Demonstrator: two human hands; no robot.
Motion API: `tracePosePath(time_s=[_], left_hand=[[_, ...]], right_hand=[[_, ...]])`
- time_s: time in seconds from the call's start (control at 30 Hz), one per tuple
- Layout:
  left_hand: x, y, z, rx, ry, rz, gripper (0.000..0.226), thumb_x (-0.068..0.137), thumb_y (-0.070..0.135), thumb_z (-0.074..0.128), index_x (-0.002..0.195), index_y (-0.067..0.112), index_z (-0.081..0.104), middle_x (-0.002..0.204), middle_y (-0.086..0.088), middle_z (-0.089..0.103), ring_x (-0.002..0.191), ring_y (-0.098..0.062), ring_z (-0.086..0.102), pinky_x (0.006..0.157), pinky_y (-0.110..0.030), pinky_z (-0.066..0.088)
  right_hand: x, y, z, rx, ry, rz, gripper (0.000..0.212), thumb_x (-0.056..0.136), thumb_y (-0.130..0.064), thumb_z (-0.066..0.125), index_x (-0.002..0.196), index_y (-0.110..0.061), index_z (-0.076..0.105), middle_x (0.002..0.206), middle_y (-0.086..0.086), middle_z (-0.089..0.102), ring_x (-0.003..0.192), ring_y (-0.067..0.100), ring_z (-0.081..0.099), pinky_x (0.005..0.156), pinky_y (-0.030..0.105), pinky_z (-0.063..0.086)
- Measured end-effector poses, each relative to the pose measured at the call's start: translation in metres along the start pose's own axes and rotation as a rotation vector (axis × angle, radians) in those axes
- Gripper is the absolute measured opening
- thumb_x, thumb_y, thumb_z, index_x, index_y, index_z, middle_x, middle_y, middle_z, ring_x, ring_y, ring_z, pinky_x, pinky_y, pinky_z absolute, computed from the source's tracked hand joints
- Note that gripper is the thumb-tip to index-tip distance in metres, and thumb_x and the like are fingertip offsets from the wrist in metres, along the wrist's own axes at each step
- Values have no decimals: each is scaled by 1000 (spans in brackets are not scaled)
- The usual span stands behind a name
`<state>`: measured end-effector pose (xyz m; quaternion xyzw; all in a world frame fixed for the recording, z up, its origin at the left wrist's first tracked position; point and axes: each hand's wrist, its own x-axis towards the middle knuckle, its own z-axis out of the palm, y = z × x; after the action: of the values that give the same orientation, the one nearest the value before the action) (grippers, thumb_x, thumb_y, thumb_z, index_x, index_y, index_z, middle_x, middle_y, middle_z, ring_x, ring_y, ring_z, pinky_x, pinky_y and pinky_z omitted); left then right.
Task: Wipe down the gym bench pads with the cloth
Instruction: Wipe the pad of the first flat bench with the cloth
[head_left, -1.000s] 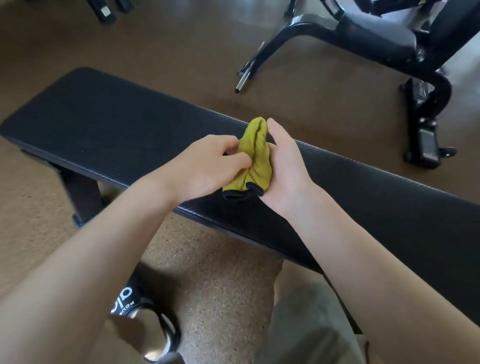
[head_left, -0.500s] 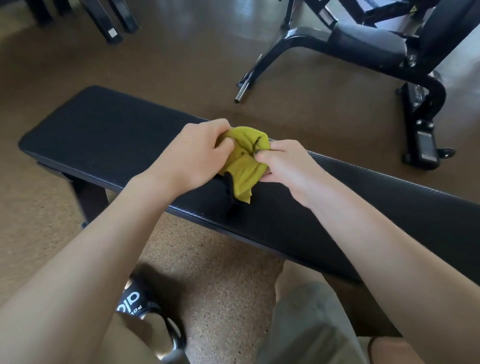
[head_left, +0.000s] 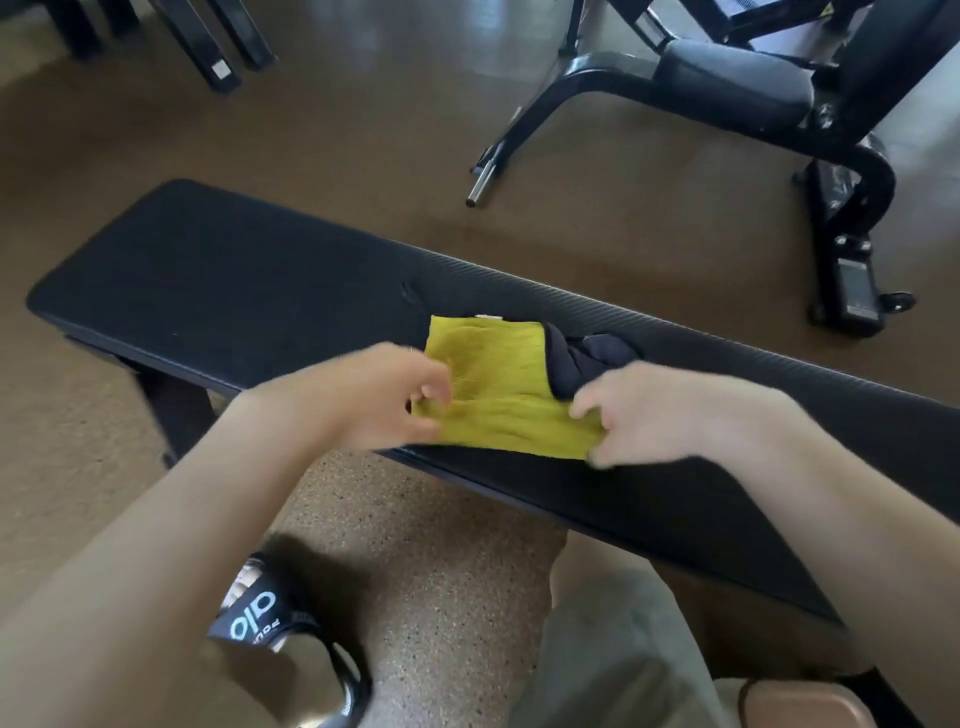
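A long black padded gym bench (head_left: 218, 291) runs from the left to the lower right. A yellow cloth (head_left: 498, 395) with a dark blue folded-over part lies spread on the pad near its front edge. My left hand (head_left: 384, 400) pinches the cloth's left edge. My right hand (head_left: 660, 410) pinches its right edge beside the dark blue part. Both hands are blurred by motion. The cloth is stretched flat between them.
A black adjustable bench (head_left: 737, 88) with a metal frame stands on the brown floor at the back right. Dark equipment legs (head_left: 218, 57) stand at the back left. My sandalled foot (head_left: 270, 618) and knee (head_left: 613, 644) are just in front of the bench.
The cloth was bunched between my hands; my hands have moved apart and the cloth now lies opened out on the pad.
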<state>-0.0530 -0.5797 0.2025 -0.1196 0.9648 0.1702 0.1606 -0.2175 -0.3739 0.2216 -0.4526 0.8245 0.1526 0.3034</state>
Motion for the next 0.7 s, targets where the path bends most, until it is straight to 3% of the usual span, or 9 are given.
tracePosePath(time_s=[0.03,0.07,0.13,0.2,0.23,0.3,0.4,0.57,0.7], left_hand=[[-1,-2,3,-42,-52,-20,23,93,38,68,115,34,68,115,14,60,108,-10,59,96,-38,50],[-2,-5,4,-74,-23,-39,23,94,40,66,116,34,67,115,15,60,108,-9,59,97,-38,50],[-2,-19,1,-90,163,-101,26,97,42,60,121,32,64,117,12,61,111,-12,60,97,-41,50],[0,-35,1,-85,349,-203,34,100,44,53,131,30,58,127,6,59,118,-19,57,100,-46,49],[2,-44,6,-92,411,-265,39,102,44,51,137,29,53,135,2,56,124,-23,55,103,-49,47],[7,-61,24,-82,457,-406,48,104,44,47,148,26,44,149,-5,47,136,-31,45,112,-52,39],[12,-81,59,-94,483,-572,54,106,44,39,155,20,37,160,-12,33,148,-34,28,123,-53,23],[20,-89,85,-88,683,-577,46,106,36,42,148,16,49,157,-11,38,146,-33,32,124,-51,20],[25,-89,92,-54,794,-575,47,102,36,38,140,15,56,151,-12,46,140,-34,41,121,-52,27]], right_hand=[[0,-2,6,34,-13,2,39,89,-34,64,128,-28,63,115,-3,63,107,26,63,93,40,55],[3,-2,8,59,85,3,36,92,-31,60,128,-28,63,118,-2,63,109,27,62,94,41,54],[14,-8,14,100,444,-2,28,96,-22,53,120,-25,67,117,0,65,102,29,63,91,44,54],[28,-23,24,281,696,-191,30,99,-15,52,122,-22,69,115,0,67,95,26,64,89,44,53],[36,-31,30,310,684,-337,33,100,-11,53,126,-20,69,119,0,67,101,24,64,93,44,52],[59,-40,49,148,599,-556,38,101,-9,54,136,-19,65,138,0,62,129,22,55,110,41,44],[83,-32,62,1,575,-596,45,109,-29,38,152,-27,48,164,-3,38,154,19,28,125,42,28],[95,-10,58,-174,555,-582,54,111,-45,22,163,-35,24,173,-5,14,160,17,7,130,40,11],[119,-22,43,-210,560,-587,54,111,-44,19,164,-36,20,173,-5,9,160,17,3,130,40,7]])
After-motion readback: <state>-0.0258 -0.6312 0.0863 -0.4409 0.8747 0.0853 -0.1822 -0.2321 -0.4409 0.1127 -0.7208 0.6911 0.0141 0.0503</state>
